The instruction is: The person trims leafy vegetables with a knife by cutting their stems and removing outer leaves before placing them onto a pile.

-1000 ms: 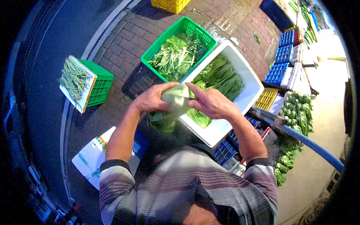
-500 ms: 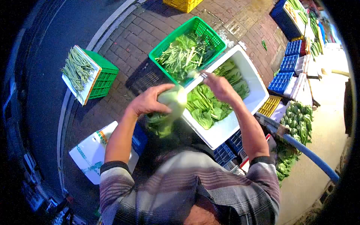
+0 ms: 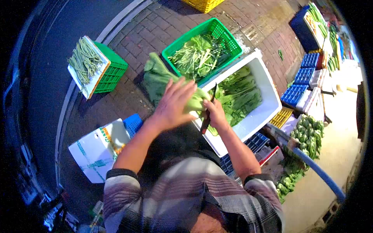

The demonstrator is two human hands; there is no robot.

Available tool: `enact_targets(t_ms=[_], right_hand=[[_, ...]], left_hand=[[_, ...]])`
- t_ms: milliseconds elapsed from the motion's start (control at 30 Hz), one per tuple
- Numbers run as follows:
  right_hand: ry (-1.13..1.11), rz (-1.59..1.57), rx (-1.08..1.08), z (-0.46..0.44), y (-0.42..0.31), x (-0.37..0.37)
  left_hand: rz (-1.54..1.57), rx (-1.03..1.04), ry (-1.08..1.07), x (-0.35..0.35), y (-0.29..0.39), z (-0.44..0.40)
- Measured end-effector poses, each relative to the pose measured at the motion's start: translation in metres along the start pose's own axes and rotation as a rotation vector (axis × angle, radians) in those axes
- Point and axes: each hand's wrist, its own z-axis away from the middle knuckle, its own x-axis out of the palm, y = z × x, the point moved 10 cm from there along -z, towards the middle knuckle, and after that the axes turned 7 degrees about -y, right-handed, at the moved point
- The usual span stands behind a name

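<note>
A big leafy green vegetable with pale stalks (image 3: 154, 79) lies across the space between my hands, leaves to the left and stalk end at the right. My left hand (image 3: 175, 103) rests over its stalks with fingers stretched out. Closed round a dark-handled knife (image 3: 205, 124), my right hand (image 3: 216, 112) is at the stalk end; the blade points up and away from me. Just beyond, a white foam box (image 3: 268, 110) holds leafy greens (image 3: 241, 99). Beside it, a green crate (image 3: 171, 46) contains leaves and stalk trimmings (image 3: 196, 58).
On the left, long beans (image 3: 85, 60) lie on a white lid atop a green crate (image 3: 112, 72). A white carton (image 3: 93, 155) stands near my left arm. Blue crates (image 3: 293, 95), piled greens (image 3: 307, 136) and a blue pole (image 3: 318, 169) are at the right.
The vegetable has turned, its leaves now pointing up and left instead of down. My left hand has gone from gripping it to lying over it. My right hand has come down and inward to the stalk end.
</note>
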Motion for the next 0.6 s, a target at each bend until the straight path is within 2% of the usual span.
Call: enact_targets(t_ms=[67,100,133,167,233,300,333,400,433,467,567,600], right_hand=[[0.096,-0.152,-0.029,0.007,0.026,-0.007],[0.134,-0.238,-0.026,0.012,0.037,-0.010],[0.144,-0.196,-0.073,0.015,0.038,-0.010],[0.172,-0.278,-0.077,0.019,0.047,-0.010],[0.117,-0.396,-0.084,0.021,0.073,-0.007],[0.108,-0.525,0.007,0.025,0.102,-0.001],[0.061,-0.615,0.044,0.029,0.110,0.005],[-0.037,-0.800,0.149,0.036,0.147,0.009],[-0.015,-0.833,0.154,0.041,0.147,0.009],[-0.041,-0.804,0.154,0.042,0.152,0.006],[0.021,-0.588,0.169,0.051,0.161,-0.018],[0.100,-0.533,0.229,0.059,0.164,-0.026]], left_hand=[[0.160,-0.047,0.214,-0.021,0.008,0.034],[0.252,-0.190,0.297,-0.012,-0.009,0.063],[0.496,-0.437,0.305,0.016,-0.037,0.093],[0.840,-0.818,0.242,0.069,-0.074,0.131],[1.359,-0.863,0.329,0.150,-0.106,0.157],[2.023,-0.848,0.395,0.207,-0.105,0.154],[2.088,-0.739,0.418,0.210,-0.104,0.137],[2.051,-0.741,0.484,0.212,-0.108,0.115],[2.035,-0.746,0.510,0.213,-0.110,0.110],[1.927,-0.719,0.514,0.214,-0.119,0.109],[1.770,-0.994,0.450,0.211,-0.102,0.106],[1.735,-0.899,0.431,0.213,-0.105,0.102]])
